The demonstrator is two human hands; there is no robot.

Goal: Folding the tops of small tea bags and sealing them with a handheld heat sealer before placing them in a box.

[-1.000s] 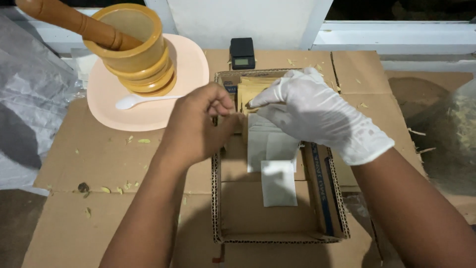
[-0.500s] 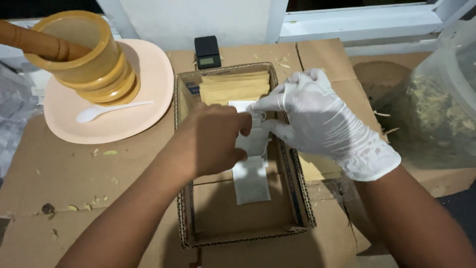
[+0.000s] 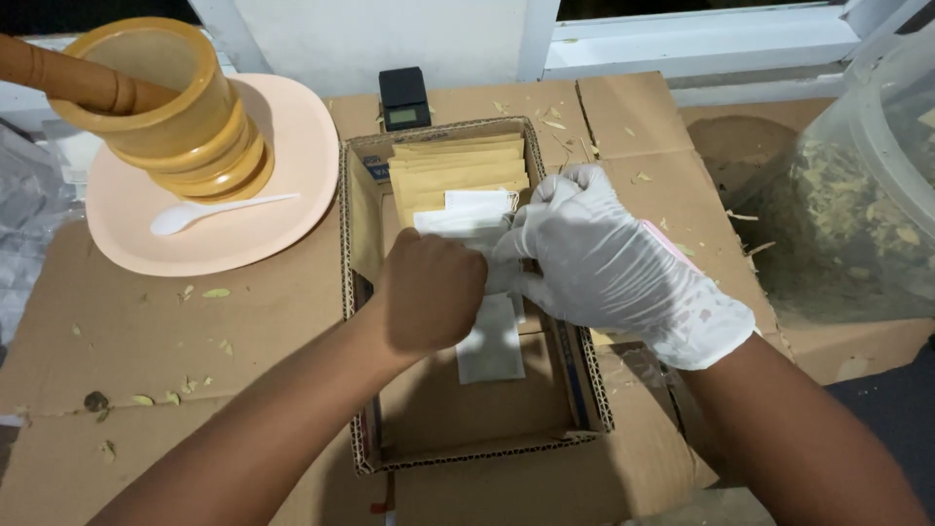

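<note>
Both hands have dropped lower into the open cardboard box [image 3: 362, 292] than half a second ago. The bare left hand [image 3: 429, 289], then half open with fingers pointing at the small white paper sachet [image 3: 492, 336], is now curled into a fist over it. The gloved right hand [image 3: 594, 258] presses close against the left, its fingers bent and pinching the top of the same sachet, where before they were lifted and more spread. The sachet hangs between the hands over the middle of the box, its lower end showing below the left fist. More white sachets [image 3: 467, 216] and a stack of tan envelopes [image 3: 458, 166] lie at the far end of the box. On the cardboard-covered worktop [image 3: 146, 331], the pink plate [image 3: 195, 244] with the wooden mortar [image 3: 166, 107] and white spoon [image 3: 209, 212] sits at the far left as before, and the small black scale [image 3: 403, 97] sits past the box.
</note>
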